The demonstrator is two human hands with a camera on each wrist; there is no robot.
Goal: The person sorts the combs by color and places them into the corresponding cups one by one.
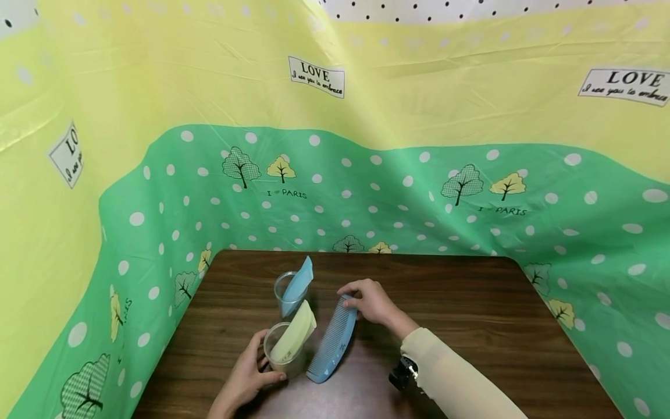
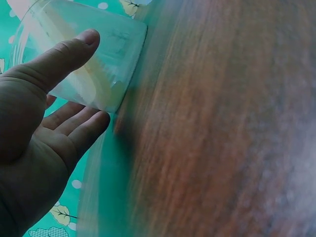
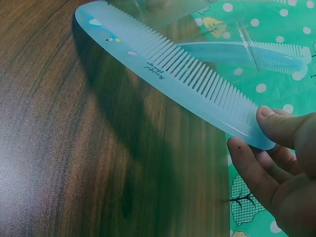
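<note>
My right hand [image 1: 373, 301] pinches one end of a blue comb [image 1: 340, 343] between thumb and fingers; its other end slants down toward the front. The right wrist view shows the same comb [image 3: 143, 57] tilted above its shadow, with small prints and lettering along the spine. Round a clear cup [image 1: 294, 368], my left hand [image 1: 246, 372] has its thumb in front and its fingers at the far side. A pale yellow-green comb [image 1: 297, 333] leans in that cup, its upper end sticking out. In the left wrist view the thumb overlaps the cup wall [image 2: 126, 47].
Behind the held cup stands a second clear cup [image 1: 277, 285] with another blue comb [image 1: 302, 280] leaning in it. Both are on a dark wooden table [image 1: 445, 302]. A green and yellow printed curtain [image 1: 408, 192] surrounds the table's back and sides.
</note>
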